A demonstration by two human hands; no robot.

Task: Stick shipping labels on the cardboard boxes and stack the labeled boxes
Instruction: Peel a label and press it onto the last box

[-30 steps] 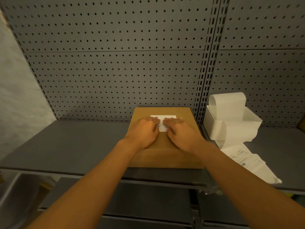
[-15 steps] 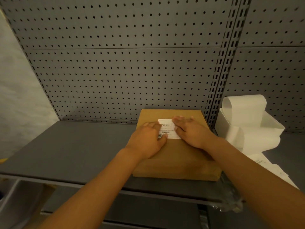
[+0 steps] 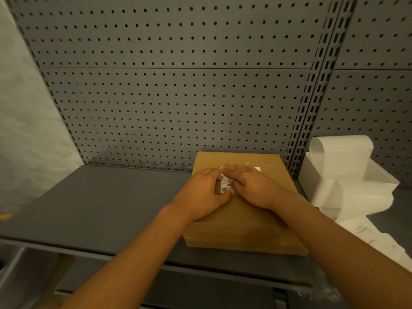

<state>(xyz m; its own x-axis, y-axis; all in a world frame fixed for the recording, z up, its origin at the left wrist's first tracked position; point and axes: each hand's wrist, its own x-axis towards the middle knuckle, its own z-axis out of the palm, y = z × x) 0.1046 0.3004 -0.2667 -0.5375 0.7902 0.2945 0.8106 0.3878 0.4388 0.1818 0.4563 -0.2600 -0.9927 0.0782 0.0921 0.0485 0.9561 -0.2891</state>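
Grey pegboard (image 3: 169,103) backs a dark grey shelf (image 3: 100,208), and on that shelf, toward its right part and close against the pegboard, lies a flat brown cardboard box (image 3: 249,226). Its near edge sits just short of the shelf's front lip.

On the box's top face, in the far half, is a white shipping label (image 3: 226,185) with small print and a barcode; most of it is covered by fingers, with a white corner showing past them on the right. The left hand (image 3: 200,195) rests palm down on the box lid, its fingers bent with the tips on the label's left edge. The right hand (image 3: 252,186) lies flat across the label, fingers straight and close together, pointing left and away, pressing the paper down. The two hands touch or nearly touch above the label. Both forearms reach in from the bottom of the view.

Just right of the box, past a slotted upright (image 3: 312,121) in the pegboard, stands a white tray (image 3: 347,181) holding a curl of white label backing (image 3: 341,150). A strip of this paper (image 3: 376,239) spills over the tray's front and trails along the shelf toward the near right, with faint print on it. At left, a pale wall (image 3: 24,121) borders the shelving, and a lower shelf (image 3: 200,288) shows beneath.
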